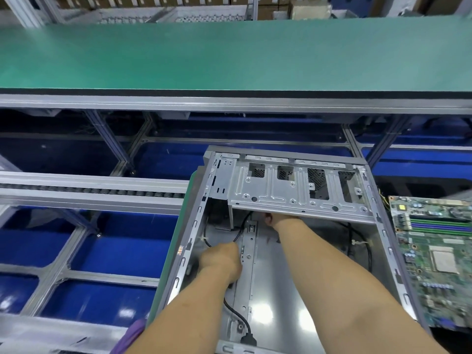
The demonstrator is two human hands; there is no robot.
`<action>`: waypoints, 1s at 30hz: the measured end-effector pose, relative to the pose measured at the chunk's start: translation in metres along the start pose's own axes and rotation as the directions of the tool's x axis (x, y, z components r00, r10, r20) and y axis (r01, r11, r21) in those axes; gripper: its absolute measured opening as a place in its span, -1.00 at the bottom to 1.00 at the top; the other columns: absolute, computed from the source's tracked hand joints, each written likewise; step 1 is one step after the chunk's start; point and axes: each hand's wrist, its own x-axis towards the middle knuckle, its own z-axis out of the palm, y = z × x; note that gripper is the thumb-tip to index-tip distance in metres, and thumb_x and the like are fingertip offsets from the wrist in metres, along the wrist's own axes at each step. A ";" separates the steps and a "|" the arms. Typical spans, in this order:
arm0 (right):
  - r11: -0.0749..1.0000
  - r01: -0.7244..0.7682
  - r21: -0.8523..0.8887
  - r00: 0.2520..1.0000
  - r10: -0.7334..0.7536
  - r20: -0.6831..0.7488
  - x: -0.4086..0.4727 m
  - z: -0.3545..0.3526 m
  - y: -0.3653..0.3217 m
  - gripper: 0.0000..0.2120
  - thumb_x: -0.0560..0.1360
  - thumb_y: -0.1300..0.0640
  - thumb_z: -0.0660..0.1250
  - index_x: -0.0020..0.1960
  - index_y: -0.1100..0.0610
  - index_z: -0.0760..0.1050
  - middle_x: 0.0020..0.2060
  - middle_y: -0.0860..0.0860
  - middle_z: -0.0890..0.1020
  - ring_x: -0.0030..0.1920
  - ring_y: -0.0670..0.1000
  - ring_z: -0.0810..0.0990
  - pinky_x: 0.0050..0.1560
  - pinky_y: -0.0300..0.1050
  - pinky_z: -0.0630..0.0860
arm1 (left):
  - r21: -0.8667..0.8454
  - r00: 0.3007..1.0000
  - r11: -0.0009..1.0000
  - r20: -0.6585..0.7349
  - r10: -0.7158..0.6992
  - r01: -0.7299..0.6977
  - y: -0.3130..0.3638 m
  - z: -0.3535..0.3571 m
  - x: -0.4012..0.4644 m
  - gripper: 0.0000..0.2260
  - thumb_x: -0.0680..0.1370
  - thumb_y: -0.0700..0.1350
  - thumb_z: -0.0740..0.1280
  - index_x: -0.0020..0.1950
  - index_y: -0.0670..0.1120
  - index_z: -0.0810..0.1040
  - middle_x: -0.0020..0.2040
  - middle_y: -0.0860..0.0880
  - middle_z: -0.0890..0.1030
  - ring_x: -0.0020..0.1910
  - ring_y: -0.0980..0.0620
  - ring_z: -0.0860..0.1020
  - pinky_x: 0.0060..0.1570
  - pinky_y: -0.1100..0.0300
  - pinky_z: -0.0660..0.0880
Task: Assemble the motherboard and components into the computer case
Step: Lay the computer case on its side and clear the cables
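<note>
The open grey sheet-metal computer case [383, 251] lies on its side, near edge cut off. Inside it, the left hand [221, 259] curls by a black cable [236, 312], its fingers hidden, so the grip cannot be told. The right hand [272, 219] is mostly hidden under the perforated metal drive bracket [293, 192]. The green motherboard [439, 261] lies just beside the case's right wall, cropped.

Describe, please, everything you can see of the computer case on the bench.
The computer case is a grey sheet-metal tower lying on its side, open side up, with no board inside. A perforated drive-bay bracket spans its far end. Black cables run along its floor, beside a riveted metal rail. The left hand reaches in near the rail; the right hand goes under the bracket, fingers hidden. The motherboard lies outside, to its right.
</note>
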 end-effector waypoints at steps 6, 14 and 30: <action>0.757 -0.021 -0.653 0.997 0.063 0.041 -0.011 -0.021 -0.003 -0.76 0.63 0.08 0.16 -0.20 0.08 0.34 -0.38 0.00 0.39 -0.53 -0.08 0.22 -0.68 -0.31 0.05 | -0.075 0.997 0.996 -0.071 0.038 -0.044 0.002 -0.004 0.001 -0.72 0.53 -0.22 0.17 0.21 -0.01 0.44 0.18 -0.05 0.56 0.10 -0.10 0.58 -0.07 0.13 0.47; 0.252 0.144 -0.957 0.970 -0.227 0.086 -0.056 -0.077 0.000 -0.74 0.63 0.22 0.17 0.15 0.27 0.59 0.08 0.20 0.64 0.06 0.16 0.64 -0.09 -0.21 0.44 | -0.125 0.994 0.988 -0.076 0.081 -0.090 0.003 -0.007 -0.003 -0.64 0.55 -0.24 0.19 0.34 -0.02 0.39 0.36 -0.08 0.33 0.23 -0.11 0.47 0.11 0.01 0.50; 0.307 0.374 -0.875 0.910 -0.302 0.283 -0.039 -0.103 0.024 -0.51 0.61 0.01 0.34 0.52 0.03 0.40 0.18 0.04 0.61 0.02 -0.03 0.58 0.03 -0.23 0.44 | -0.130 0.989 0.988 -0.133 0.059 -0.076 -0.011 -0.001 -0.022 -0.72 0.59 -0.11 0.20 0.31 -0.03 0.41 0.28 -0.06 0.43 0.19 -0.11 0.53 0.09 0.05 0.49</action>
